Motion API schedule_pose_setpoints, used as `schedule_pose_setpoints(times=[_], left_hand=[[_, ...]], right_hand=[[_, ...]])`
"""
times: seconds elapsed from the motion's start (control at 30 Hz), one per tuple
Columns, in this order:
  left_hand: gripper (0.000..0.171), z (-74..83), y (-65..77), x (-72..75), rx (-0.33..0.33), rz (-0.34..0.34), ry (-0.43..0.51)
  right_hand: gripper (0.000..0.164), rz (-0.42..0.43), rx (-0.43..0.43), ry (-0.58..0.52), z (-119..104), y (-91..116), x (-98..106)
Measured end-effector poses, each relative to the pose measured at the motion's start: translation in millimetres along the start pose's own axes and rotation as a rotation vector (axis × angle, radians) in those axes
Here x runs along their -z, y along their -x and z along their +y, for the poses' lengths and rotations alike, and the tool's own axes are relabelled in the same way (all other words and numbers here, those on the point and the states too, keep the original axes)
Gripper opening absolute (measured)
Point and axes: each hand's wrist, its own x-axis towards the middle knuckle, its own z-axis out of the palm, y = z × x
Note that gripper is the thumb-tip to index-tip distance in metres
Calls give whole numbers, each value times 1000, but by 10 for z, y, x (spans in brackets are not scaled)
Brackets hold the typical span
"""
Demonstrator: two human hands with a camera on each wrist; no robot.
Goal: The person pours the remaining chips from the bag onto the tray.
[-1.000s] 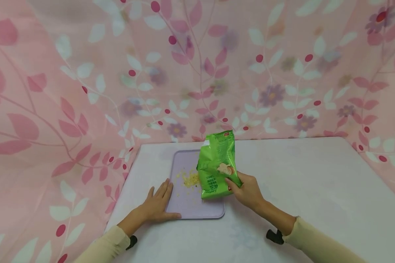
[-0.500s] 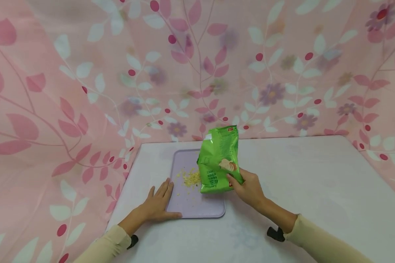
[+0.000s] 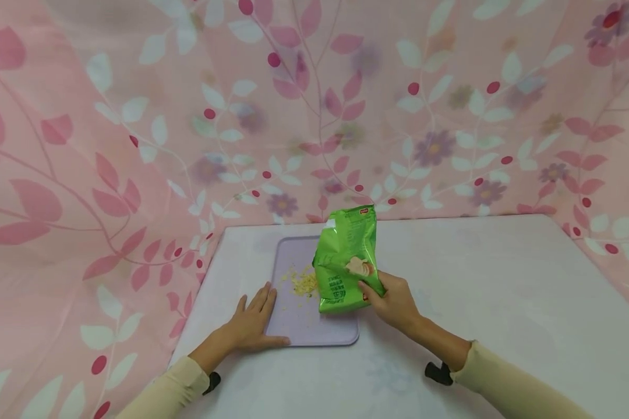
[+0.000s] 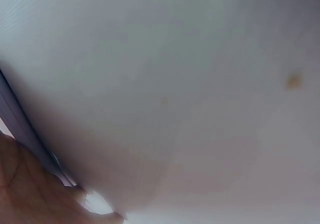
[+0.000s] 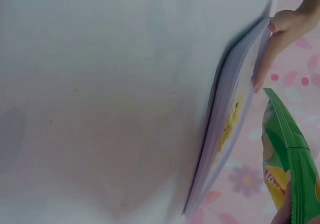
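My right hand grips a green snack bag by its lower right corner, thumb on the near face. The bag stands tilted over the right part of a lilac tray and covers some of it. Yellow crushed chip crumbs lie scattered on the tray just left of the bag. With fingers spread and straight, my left hand rests on the tray's near left corner. In the right wrist view the bag shows edge-on beside the tray's side. The left wrist view shows part of the left palm.
A white table spreads around the tray. Pink floral cloth hangs behind it and along the left side. Black wrist mounts sit under both forearms, close to the cream sleeves.
The bag went up a little, then came back down with the right hand to about its earlier height and tilt. The left hand and tray stay in place.
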Motion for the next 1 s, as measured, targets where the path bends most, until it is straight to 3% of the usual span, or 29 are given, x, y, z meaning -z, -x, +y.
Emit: schedule_pose_setpoints(times=[0.23,0.4,0.47,0.67,1.0], left_hand=[[126,-25,-19,-32,9,0,0],[125,-27,-20,-22,3,4,6],[125,-25,-17,-15,1,6,8],[125,-12,3,-2,-8,27,2],[124,0,-5,-5,-13,42,-3]], right_hand=[[6,-22,-29,2,5,-15,11],[7,174,62,-49,-27,-72,29],[8,194,88,-76,-32,-92,31],[9,-43,22,-38,13,-41,15],[14,-83,-53,-4,-2,-9,23]])
